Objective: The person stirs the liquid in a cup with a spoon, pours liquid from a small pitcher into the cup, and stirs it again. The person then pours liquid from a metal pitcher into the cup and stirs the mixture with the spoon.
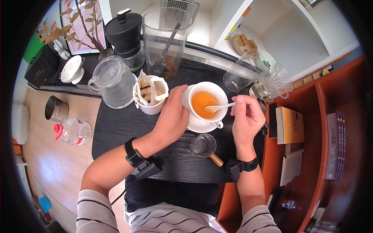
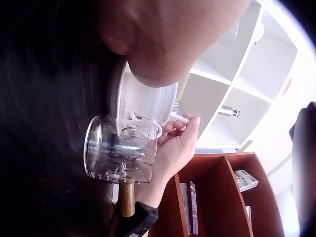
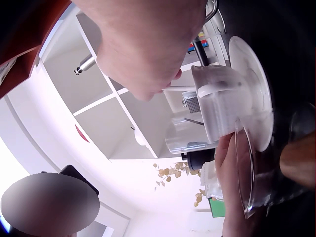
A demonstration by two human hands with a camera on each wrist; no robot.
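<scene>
A white cup [image 1: 208, 86] of amber liquid stands on a white saucer [image 1: 195, 125] in the head view. My right hand [image 1: 248, 118] pinches the end of a white spoon [image 1: 225, 105], whose bowl dips into the liquid. On the cup's other side, my left hand [image 1: 171, 116] rests with extended fingers against the saucer's left edge. A second white cup [image 1: 149, 109] with a drip coffee bag [image 1: 146, 91] hung on it sits just left of that hand. Nearer my body is a small glass pitcher [image 1: 204, 144] with a wooden handle. In the right wrist view the spoon [image 3: 178, 89] slopes over the cup rim.
A lidded glass jug [image 1: 112, 83], a black coffee grinder [image 1: 124, 37] and a tall clear container [image 1: 167, 42] of beans line the back left. A glass cylinder [image 1: 241, 72] and a ribbed glass dripper [image 1: 281, 79] stand back right. A bookshelf [image 1: 311, 101] borders the table's right side.
</scene>
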